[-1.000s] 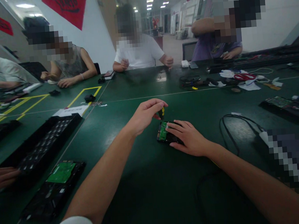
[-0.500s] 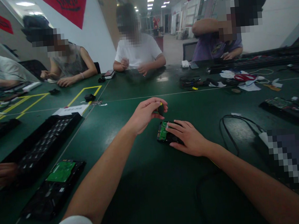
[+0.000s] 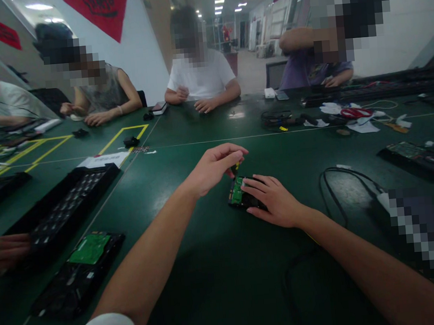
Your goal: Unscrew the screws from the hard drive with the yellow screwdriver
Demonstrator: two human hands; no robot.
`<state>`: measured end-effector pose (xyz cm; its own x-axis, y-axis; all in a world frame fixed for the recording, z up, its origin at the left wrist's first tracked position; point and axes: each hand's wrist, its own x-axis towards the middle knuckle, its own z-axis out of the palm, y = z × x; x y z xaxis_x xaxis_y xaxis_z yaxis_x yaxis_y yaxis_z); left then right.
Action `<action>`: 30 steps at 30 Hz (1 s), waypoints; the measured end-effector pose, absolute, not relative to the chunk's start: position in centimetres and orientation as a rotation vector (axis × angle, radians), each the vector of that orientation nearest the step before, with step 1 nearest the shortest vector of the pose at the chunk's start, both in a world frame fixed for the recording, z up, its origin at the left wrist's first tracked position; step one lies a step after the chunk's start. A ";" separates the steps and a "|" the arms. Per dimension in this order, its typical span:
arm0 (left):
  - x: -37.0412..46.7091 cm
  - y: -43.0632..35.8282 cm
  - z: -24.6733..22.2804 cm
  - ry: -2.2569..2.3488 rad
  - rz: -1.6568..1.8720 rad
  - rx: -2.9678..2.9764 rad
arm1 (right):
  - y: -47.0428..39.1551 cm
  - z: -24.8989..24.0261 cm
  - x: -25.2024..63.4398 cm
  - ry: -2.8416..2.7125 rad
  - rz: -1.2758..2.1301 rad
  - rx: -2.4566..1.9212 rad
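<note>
The widest thing before you was the dark green table (image 3: 197, 294), spreading out all around your fingers, with a person in a white shirt (image 3: 207, 75) seated at its far side, well beyond them. Well to the left of your left fingers lay the long black tray (image 3: 49, 200) with its rows of small cells, and a co-worker's hand (image 3: 6, 253) was at its near end. Between that tray and your left forearm, nearer to you than your fingers, lay a black unit (image 3: 77, 276) topped with a green board. Well to the right of your right fingers sat another black unit with an exposed board (image 3: 415, 159). Your right hand (image 3: 274, 198) was palm down, its fingers apart and laid over the right part of the drive (image 3: 237, 192), the thumb along the near edge; the green circuit side showed just left of those fingertips. Your left hand (image 3: 221, 166) was above the drive's far left corner, thumb and fingers pinched on the small yellow and black tool (image 3: 236, 168), which pointed down below them; whether its tip touched the drive you could not tell.
</note>
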<state>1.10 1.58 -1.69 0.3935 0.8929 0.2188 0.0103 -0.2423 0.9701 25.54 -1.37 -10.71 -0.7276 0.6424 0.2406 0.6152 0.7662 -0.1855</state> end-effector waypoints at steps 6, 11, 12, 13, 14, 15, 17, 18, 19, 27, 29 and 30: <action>1.5 1.2 -1.5 0.752 1.034 1.361 | -1.4 -10.9 25.5 -2.665 0.133 -0.975; 1.7 1.0 -1.4 0.725 1.046 1.260 | -1.4 -10.8 25.5 -2.663 0.138 -0.977; 1.6 1.0 -1.5 0.717 1.042 1.270 | -1.4 -10.8 25.5 -2.665 0.140 -0.977; 1.5 1.1 -1.5 0.712 1.039 1.287 | -1.4 -10.8 25.5 -2.666 0.143 -0.978; 1.4 1.2 -1.5 0.714 1.038 1.307 | -1.4 -10.7 25.5 -2.667 0.144 -0.978; 1.3 1.3 -1.5 0.724 1.039 1.326 | -1.5 -10.7 25.5 -2.666 0.145 -0.979; 1.1 1.4 -1.5 0.759 1.040 1.351 | -1.5 -10.7 25.5 -2.665 0.144 -0.983; 1.0 1.4 -1.4 0.774 1.032 1.357 | -1.5 -10.7 25.5 -2.664 0.143 -0.984; 1.0 1.4 -1.4 0.784 1.019 1.358 | -1.5 -10.7 25.5 -2.664 0.143 -0.985; 1.4 1.0 -1.1 0.759 0.997 1.234 | -1.4 -10.8 25.5 -2.673 0.140 -0.977; 1.5 1.1 -1.2 0.755 1.030 1.232 | -1.4 -10.9 25.5 -2.673 0.133 -0.977; 1.6 1.1 -1.3 0.752 1.039 1.236 | -1.4 -10.9 25.5 -2.673 0.131 -0.979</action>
